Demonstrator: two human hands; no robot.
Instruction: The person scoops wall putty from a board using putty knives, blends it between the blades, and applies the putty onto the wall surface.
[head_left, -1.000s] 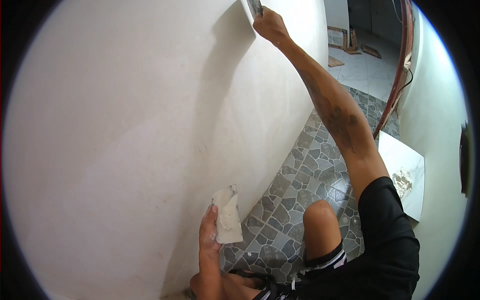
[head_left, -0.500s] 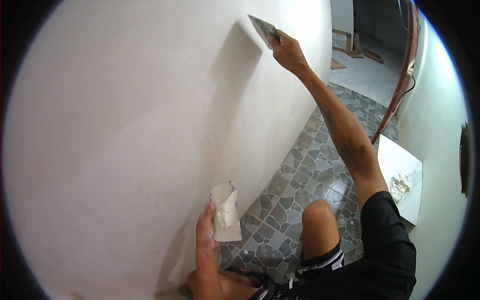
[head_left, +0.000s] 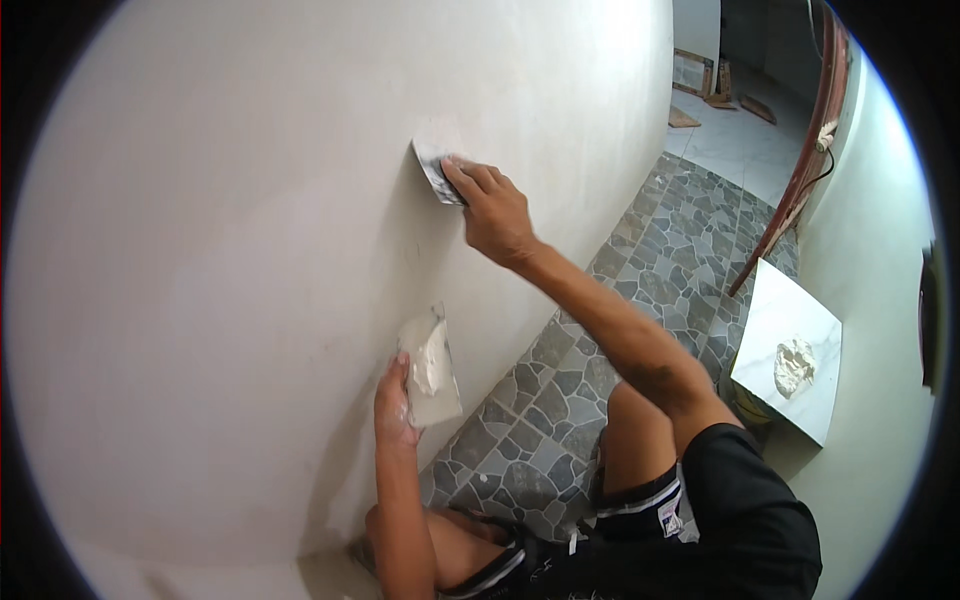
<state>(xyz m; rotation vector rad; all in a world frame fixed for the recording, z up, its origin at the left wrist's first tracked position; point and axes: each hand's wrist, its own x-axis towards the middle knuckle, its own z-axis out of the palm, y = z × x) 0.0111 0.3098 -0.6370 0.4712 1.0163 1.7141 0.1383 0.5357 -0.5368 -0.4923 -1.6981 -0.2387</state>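
My right hand [head_left: 492,205] grips a wide putty knife [head_left: 437,172], its blade laid against the pale wall [head_left: 250,250] in the upper middle. Lower down, my left hand [head_left: 397,400] is closed round the edge of a flat rectangular plate [head_left: 436,408], which looks like a second putty blade. A lump of creamy white putty [head_left: 431,365] sits on that plate. The plate is held close to the wall, below the putty knife. Its handle, if it has one, is hidden.
A white marbled tile [head_left: 800,340] at the right carries another heap of putty [head_left: 795,368]. Stone-patterned grey tiles [head_left: 540,440] cover the floor. A reddish door frame [head_left: 800,170] stands at the far right, with wooden pieces [head_left: 757,108] on the floor beyond.
My right hand has brought the putty knife down and to the left along the wall. My left hand has risen slightly with the putty plate.
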